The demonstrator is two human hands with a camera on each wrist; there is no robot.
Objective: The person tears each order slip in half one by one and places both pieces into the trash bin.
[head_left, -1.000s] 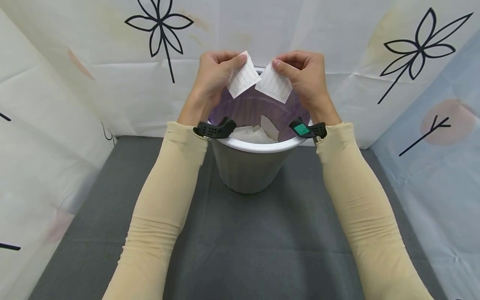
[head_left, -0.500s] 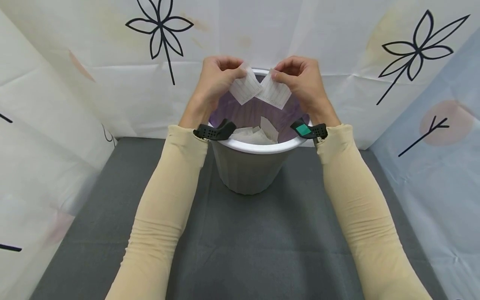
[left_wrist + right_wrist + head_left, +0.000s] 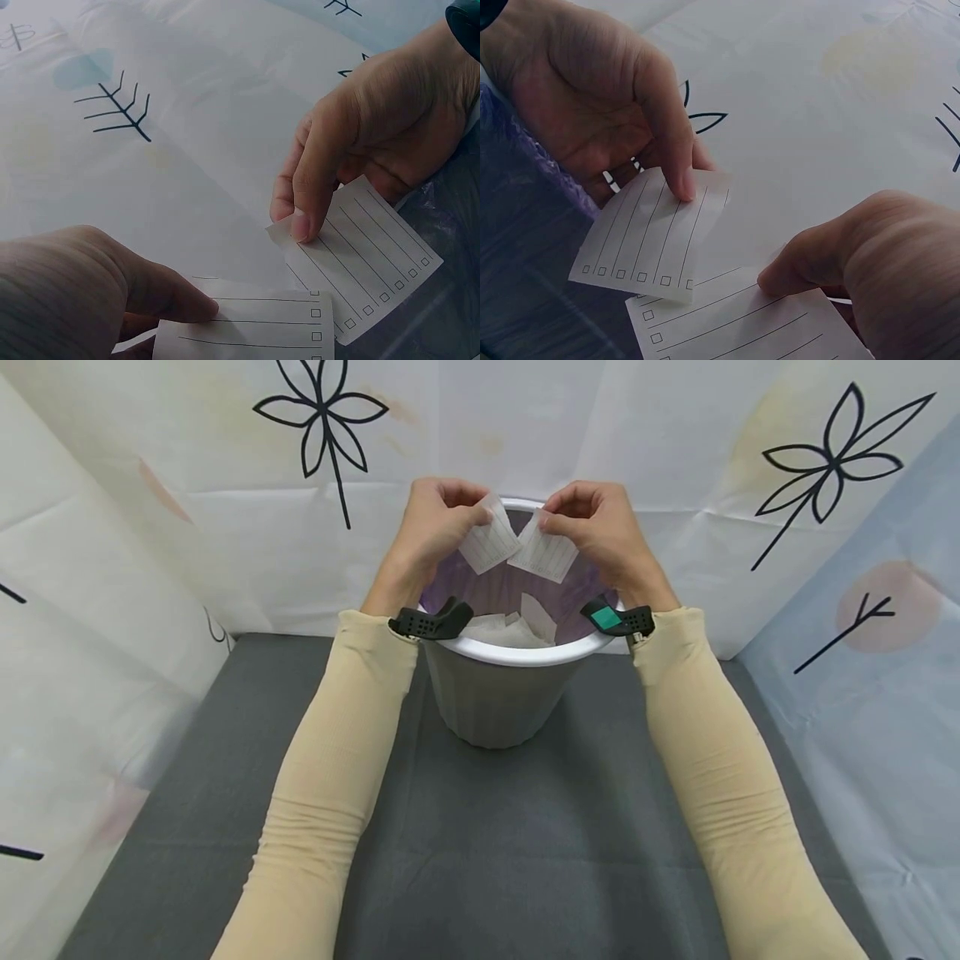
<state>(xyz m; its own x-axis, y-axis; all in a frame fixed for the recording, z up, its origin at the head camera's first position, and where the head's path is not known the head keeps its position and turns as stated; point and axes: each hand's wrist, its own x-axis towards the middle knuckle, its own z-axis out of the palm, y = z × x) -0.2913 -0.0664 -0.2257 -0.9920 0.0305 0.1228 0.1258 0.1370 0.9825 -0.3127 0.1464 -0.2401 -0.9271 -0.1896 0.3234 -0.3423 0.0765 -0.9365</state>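
Over the bin, my left hand (image 3: 432,527) pinches a piece of lined paper (image 3: 489,543) between thumb and fingers. My right hand (image 3: 606,529) pinches a second piece of lined paper (image 3: 544,556) the same way. Both pieces are white with ruled lines and a row of small checkboxes, as the left wrist view shows. Their lower inner corners meet; in both wrist views one piece overlaps the other. Below them stands a light-coloured waste bin (image 3: 517,656) with a white rim and a purple liner (image 3: 491,581). Several white paper scraps (image 3: 504,632) lie inside it.
The bin stands on a grey cloth-covered table (image 3: 517,843). White fabric (image 3: 517,418) printed with plant outlines hangs behind it, and more fabric (image 3: 892,718) borders the right side. Each wrist wears a black strap (image 3: 423,622).
Both hands have sunk slightly toward the bin with their paper pieces. The right hand has also shifted a little left. Each keeps its pinch.
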